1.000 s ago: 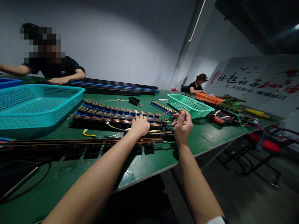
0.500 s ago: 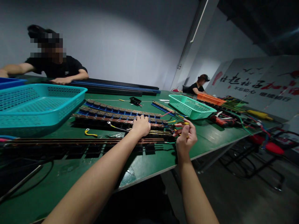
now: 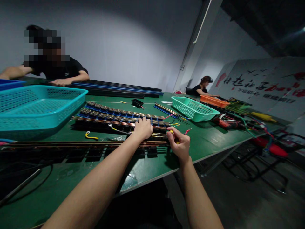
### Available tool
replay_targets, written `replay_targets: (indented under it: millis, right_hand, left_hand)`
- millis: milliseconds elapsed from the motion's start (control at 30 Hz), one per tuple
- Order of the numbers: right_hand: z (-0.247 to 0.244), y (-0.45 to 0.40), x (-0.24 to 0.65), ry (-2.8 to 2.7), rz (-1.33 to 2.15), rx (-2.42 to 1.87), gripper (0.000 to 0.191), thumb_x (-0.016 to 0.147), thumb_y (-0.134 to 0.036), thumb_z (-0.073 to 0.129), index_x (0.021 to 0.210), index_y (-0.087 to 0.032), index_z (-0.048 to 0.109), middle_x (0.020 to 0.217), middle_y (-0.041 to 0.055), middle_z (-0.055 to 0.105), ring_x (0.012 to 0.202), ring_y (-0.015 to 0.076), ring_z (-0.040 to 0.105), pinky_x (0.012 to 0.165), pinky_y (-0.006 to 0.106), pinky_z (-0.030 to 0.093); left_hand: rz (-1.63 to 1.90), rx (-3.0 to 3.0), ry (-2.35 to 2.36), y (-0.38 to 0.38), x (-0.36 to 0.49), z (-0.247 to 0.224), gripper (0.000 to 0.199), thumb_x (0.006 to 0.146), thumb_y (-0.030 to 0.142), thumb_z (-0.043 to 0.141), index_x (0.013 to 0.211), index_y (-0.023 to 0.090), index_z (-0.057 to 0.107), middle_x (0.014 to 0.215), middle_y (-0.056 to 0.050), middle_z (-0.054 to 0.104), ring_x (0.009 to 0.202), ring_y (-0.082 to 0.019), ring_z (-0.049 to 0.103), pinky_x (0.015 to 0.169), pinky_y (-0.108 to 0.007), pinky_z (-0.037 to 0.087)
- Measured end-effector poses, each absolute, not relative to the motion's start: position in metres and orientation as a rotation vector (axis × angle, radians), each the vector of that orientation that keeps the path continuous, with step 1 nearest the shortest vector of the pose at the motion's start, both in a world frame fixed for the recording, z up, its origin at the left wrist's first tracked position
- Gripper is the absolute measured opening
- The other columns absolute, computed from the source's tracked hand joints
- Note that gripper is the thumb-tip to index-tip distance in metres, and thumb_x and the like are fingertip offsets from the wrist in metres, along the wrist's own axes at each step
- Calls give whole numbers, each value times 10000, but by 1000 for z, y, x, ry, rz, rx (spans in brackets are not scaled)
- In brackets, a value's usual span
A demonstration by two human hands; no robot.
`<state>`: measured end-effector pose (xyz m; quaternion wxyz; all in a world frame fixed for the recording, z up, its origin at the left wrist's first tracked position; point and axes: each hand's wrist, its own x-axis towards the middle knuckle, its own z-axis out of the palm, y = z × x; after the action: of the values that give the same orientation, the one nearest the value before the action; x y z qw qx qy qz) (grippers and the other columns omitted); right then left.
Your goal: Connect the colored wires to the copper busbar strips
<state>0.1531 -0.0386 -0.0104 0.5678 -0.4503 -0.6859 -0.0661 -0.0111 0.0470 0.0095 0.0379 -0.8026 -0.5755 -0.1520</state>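
Strips (image 3: pixel 158 135), brass-coloured, lying on green counter (image 3: pixel 209 137) under curled left hand (image 3: pixel 143 128); cannot tell whether gripping. Pinched in right hand (image 3: pixel 178 142) near strip ends: small yellow piece (image 3: pixel 171 131), kind unclear. Just beyond, red-tipped wire (image 3: pixel 188 131); farther back, pale green basket (image 3: pixel 195 111), then orange basket (image 3: pixel 214 101).

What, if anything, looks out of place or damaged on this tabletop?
A short, curved yellow wire with a pale lug-like end lies loose on the glossy green tabletop, right of the large turquoise plastic basket, apparently joined to nothing. No obvious spill or damage shows.
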Motion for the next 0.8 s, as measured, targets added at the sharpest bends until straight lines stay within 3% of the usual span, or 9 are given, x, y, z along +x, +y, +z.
replay_targets:
  millis: [267, 467, 800]
  right_hand:
    - [-8, -38, 152, -1873, -307, -1050, 265, 938, -358, 595, 961, -174, 785, 471, -42, 565, 388, 79, 490, 469, 203, 378]
    - [-12, -36, 152, -1986, -397, -1028, 261, 932, -361, 607, 978, -173, 783, 560, -4, 678, 468, 91, 591, 561, 200, 423]
    - [-14, -40, 150, -1505, -92, -1053, 265, 945, -378, 593, 1015, -159, 725, 543, -66, 488, 429, 63, 393, 457, 204, 326]
  left_hand:
    - [-448, -2462, -1764, 46, -13, 11, 413, 991, 304, 359, 1280, 97, 570, 1312, -197, 567, 1264, -354, 519, 1000, -476, 478]
    - [-423, -2460, -1771, 45, -11, 14, 411, 991, 288, 355, 1288, 100, 568, 1311, -190, 569, 1268, -344, 516, 1002, -456, 477]
    - [-436, -2466, -1768, 45, -12, 12, 415, 995, 304, 357, 1290, 103, 569, 1311, -195, 570, 1273, -350, 513, 1000, -465, 479]
